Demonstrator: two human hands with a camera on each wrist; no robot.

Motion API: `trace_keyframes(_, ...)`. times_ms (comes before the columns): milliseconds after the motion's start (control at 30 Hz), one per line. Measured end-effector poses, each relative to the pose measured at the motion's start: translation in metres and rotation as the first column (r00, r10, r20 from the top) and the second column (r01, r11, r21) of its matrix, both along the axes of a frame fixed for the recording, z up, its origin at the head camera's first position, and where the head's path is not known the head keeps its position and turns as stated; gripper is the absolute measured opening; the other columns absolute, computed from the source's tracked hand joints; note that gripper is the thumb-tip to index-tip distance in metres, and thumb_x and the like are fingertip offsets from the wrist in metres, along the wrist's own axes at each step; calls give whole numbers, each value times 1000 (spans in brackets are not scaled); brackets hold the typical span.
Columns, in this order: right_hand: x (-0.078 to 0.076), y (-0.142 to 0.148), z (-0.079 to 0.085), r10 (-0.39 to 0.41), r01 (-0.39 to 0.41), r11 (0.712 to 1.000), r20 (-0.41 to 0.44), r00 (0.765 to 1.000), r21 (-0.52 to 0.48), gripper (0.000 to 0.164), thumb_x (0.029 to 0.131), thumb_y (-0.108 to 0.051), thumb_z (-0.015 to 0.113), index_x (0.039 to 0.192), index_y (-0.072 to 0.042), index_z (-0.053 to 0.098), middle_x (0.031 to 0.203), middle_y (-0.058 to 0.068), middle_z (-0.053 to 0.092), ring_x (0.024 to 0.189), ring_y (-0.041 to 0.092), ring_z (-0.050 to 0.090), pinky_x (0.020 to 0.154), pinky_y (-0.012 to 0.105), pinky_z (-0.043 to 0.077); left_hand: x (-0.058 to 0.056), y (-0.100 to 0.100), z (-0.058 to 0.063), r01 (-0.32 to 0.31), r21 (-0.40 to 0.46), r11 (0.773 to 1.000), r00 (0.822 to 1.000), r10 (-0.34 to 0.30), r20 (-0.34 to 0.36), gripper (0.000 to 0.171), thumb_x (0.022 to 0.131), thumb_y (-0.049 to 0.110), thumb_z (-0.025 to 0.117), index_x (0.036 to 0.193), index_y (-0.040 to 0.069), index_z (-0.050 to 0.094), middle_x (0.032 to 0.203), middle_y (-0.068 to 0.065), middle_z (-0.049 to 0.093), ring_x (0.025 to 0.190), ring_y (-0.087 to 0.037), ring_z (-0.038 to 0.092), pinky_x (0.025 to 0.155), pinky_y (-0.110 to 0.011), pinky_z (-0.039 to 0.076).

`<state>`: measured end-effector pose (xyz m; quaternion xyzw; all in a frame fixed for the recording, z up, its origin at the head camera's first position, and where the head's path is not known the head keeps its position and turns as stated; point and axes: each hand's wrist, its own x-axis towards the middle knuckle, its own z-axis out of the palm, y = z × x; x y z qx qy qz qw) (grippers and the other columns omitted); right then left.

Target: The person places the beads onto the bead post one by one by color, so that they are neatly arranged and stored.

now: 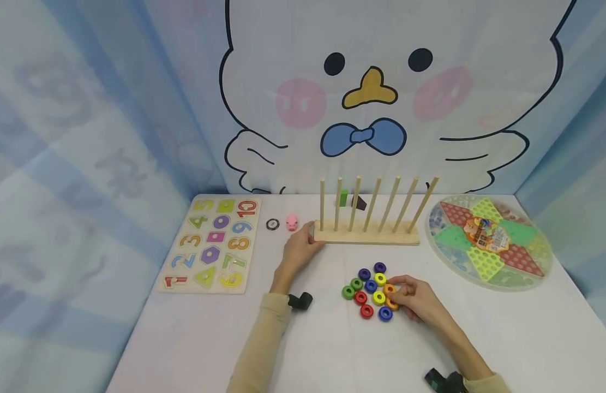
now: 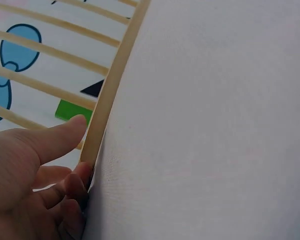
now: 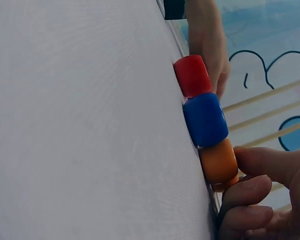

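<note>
Low on the table stands a wooden peg rack (image 1: 366,237) with a row of upright bare pegs. My left hand (image 1: 299,251) holds the left end of its base, thumb (image 2: 65,137) on one side and fingers curled at the end. Right of centre lies a cluster of small rings: red (image 1: 366,311), blue (image 1: 385,313), green (image 1: 348,292), yellow (image 1: 378,298) and orange. At the cluster's right side my right hand (image 1: 423,300) pinches an orange ring (image 3: 219,161) between thumb and fingers. A second orange ring (image 3: 230,184) sits close by, partly hidden by the fingers.
A number puzzle board (image 1: 216,245) lies at the left, a round star-patterned game board (image 1: 489,243) at the right. Near the rack are a pink pig figure (image 1: 292,222), a small black-and-white disc (image 1: 273,224), a green block (image 1: 343,197) and a dark block (image 1: 360,203).
</note>
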<state>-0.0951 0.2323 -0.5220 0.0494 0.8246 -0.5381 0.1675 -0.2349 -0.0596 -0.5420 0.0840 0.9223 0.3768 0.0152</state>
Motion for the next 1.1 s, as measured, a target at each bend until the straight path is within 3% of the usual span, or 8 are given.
trace_keyframes(100, -3, -2, -1, -21, 21, 999, -10, 1000, 27, 43, 85, -22, 72, 117, 3, 58, 60, 4, 52, 37, 9, 34, 35, 24, 30, -8, -1, 3, 21, -55, 998, 1000, -20, 18, 72, 82, 34, 75, 141, 10, 44, 70, 5, 55, 58, -10, 49, 55, -28, 38)
trace_keyframes(233, 1, -8, -5, -57, 57, 997, 6, 998, 53, 44, 84, -27, 73, 115, 1, 60, 55, 2, 50, 35, 10, 34, 35, 24, 30, -5, -6, 3, 30, -78, 996, 999, -26, 48, 73, 81, 33, 76, 142, 10, 44, 70, 4, 55, 59, -12, 48, 55, -29, 37)
trace_keyframes(533, 0, -9, -3, -126, 126, 984, -13, 992, 127, 51, 83, -39, 72, 115, -1, 60, 56, 2, 50, 38, 12, 36, 36, 26, 30, -9, -2, 2, 36, -104, 994, 999, -33, 24, 71, 83, 36, 73, 143, 11, 43, 70, 4, 54, 59, -11, 48, 55, -29, 37)
trace_keyframes(700, 0, -11, 3, -130, 146, 968, -91, 987, 205, 52, 84, -44, 70, 114, -3, 60, 62, 2, 53, 44, 13, 42, 40, 26, 33, -10, 0, 1, 43, -106, 993, 998, -39, 40, 72, 83, 37, 72, 143, 11, 42, 69, 5, 55, 59, -11, 49, 55, -29, 38)
trace_keyframes(867, -4, -25, 28, -52, 124, 960, -277, 960, 250, 48, 84, -46, 68, 108, -6, 63, 63, 2, 53, 48, 15, 45, 44, 27, 35, -13, 1, -1, 45, -128, 991, 999, -42, 24, 72, 84, 40, 71, 144, 12, 42, 68, 5, 54, 57, -10, 48, 54, -28, 37)
trace_keyframes(1100, -36, -59, 89, 35, 76, 976, -493, 869, 203, 39, 86, -43, 67, 106, -9, 64, 63, 2, 51, 49, 15, 43, 44, 26, 35, -10, 0, -2, 42, -163, 986, 999, -38, 23, 72, 84, 41, 70, 145, 14, 41, 68, 6, 55, 58, -10, 49, 54, -28, 38)
